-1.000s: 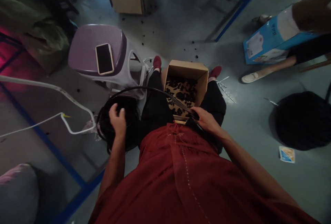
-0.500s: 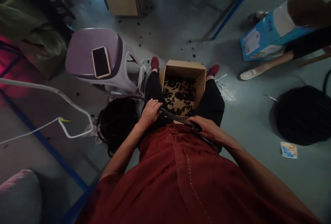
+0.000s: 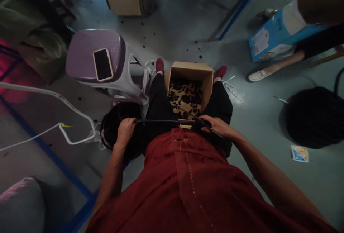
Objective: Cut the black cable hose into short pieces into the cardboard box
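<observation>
My left hand [image 3: 127, 129] is closed around a black rubber-like tube [image 3: 158, 121], which runs taut and nearly level across my lap. Scissors [image 3: 199, 119] are in my right hand [image 3: 217, 126], their blades parted and pointing left at the tube's right stretch. Whether the blades touch the tube I cannot tell. Between my legs stands an open cardboard box [image 3: 191, 67] with many short black pieces [image 3: 189, 98] scattered over its bottom. Beneath my left hand lies a dark coiled bundle [image 3: 111, 123].
A purple-topped stool [image 3: 83, 52] with a phone [image 3: 103, 64] on it stands at the left front. Another carton [image 3: 122, 1] lies beyond. A black coil [image 3: 314, 118] and a blue box [image 3: 276, 36] are at right, near another person's foot [image 3: 260, 75]. Black bits dot the floor.
My left hand has slid left and slightly down along the tube, drawing it straighter. The scissors have swung open, one blade tilting up over the box; my right hand has barely moved.
</observation>
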`<action>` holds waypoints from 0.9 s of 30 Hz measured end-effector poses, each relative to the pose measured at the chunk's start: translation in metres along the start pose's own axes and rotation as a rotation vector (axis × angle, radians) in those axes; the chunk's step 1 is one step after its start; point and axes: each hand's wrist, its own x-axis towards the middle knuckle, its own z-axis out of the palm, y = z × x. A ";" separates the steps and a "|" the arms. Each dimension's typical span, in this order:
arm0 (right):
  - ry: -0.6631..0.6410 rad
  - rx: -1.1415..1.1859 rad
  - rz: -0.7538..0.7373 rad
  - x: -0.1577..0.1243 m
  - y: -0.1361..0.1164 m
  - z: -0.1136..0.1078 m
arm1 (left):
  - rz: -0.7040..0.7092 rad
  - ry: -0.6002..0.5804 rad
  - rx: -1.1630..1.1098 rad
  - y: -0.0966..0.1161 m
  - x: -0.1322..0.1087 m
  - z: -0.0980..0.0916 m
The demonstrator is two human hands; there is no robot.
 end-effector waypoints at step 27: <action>-0.046 0.017 -0.141 0.059 -0.029 0.009 | 0.217 -0.431 -0.383 0.136 0.030 -0.053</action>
